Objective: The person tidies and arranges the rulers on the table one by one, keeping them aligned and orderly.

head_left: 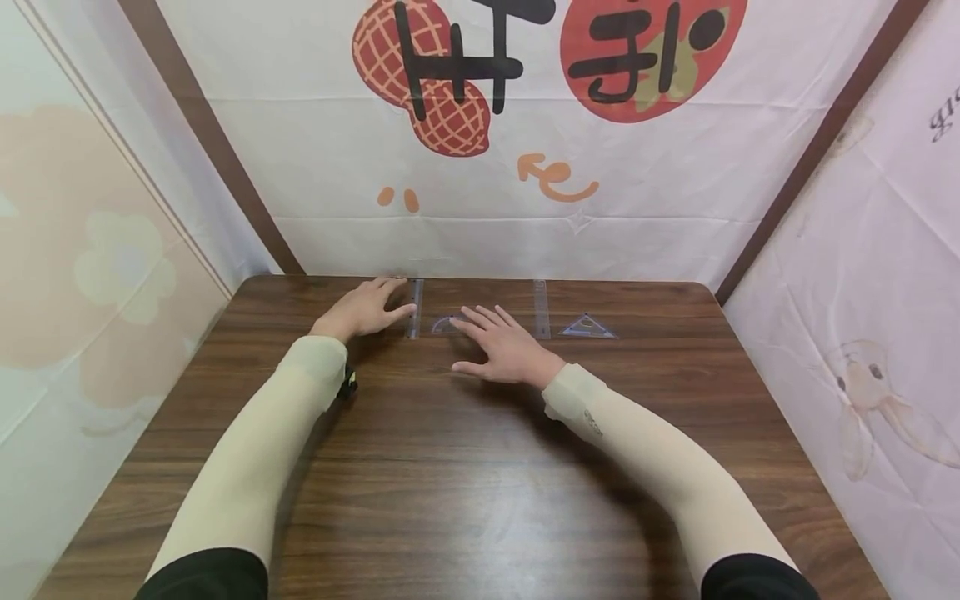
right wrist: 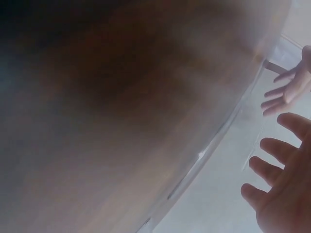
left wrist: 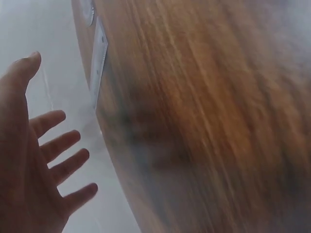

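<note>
— So, where are the hands?
— Left hand [head_left: 365,308] lies open beside a ruler [head_left: 414,308]; right hand [head_left: 504,346], fingers spread, partly covers the protractor [head_left: 444,326].
— Other things?
— Second ruler [head_left: 541,308], triangle [head_left: 588,327], on the desk [head_left: 465,467].

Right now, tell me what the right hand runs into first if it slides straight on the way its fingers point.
Most likely the clear protractor: the right hand has its fingertips right at its edge, with the straight ruler just beyond.

left hand [head_left: 365,309] by ruler [head_left: 414,308], right hand [head_left: 504,346] at protractor [head_left: 446,326]
</note>
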`<state>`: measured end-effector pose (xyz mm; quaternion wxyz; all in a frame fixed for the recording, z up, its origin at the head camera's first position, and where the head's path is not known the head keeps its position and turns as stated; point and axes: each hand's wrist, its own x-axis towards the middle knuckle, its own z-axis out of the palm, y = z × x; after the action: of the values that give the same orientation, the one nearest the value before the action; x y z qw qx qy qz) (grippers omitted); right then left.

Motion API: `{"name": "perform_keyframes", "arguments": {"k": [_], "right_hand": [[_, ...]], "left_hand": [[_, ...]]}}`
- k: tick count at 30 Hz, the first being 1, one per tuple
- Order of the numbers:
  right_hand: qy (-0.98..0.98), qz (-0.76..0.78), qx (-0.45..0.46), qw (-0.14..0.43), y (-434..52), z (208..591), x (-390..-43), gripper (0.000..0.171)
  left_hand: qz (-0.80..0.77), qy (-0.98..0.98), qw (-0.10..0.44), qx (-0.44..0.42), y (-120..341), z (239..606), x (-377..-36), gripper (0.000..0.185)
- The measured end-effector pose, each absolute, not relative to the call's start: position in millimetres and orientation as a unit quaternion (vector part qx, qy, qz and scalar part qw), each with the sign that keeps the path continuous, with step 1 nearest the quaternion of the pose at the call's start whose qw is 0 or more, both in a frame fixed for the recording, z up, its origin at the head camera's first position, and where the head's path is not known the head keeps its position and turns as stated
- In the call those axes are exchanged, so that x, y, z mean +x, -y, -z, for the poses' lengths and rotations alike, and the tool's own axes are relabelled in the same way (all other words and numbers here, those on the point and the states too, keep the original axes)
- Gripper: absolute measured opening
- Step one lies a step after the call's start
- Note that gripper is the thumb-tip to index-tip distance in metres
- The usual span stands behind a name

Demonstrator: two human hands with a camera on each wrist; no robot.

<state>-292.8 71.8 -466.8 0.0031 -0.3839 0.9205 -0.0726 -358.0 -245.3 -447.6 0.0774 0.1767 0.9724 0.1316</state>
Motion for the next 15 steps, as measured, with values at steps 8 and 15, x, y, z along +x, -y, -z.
{"name": "perform_keyframes", "arguments": {"k": [8,15], "right_hand": [[-0.917,0.085,-0.389,0.020,-53,469,-302,0.086],[-0.916,0.089,-0.389,0.026,-35,472,-309,0.085]], "left_hand": [[-0.151,-0.970,0.063,0.177,234,450,-372,0.067],[-0.153,-0.970,0.066,0.179,228,454,-382,0.063]]}}
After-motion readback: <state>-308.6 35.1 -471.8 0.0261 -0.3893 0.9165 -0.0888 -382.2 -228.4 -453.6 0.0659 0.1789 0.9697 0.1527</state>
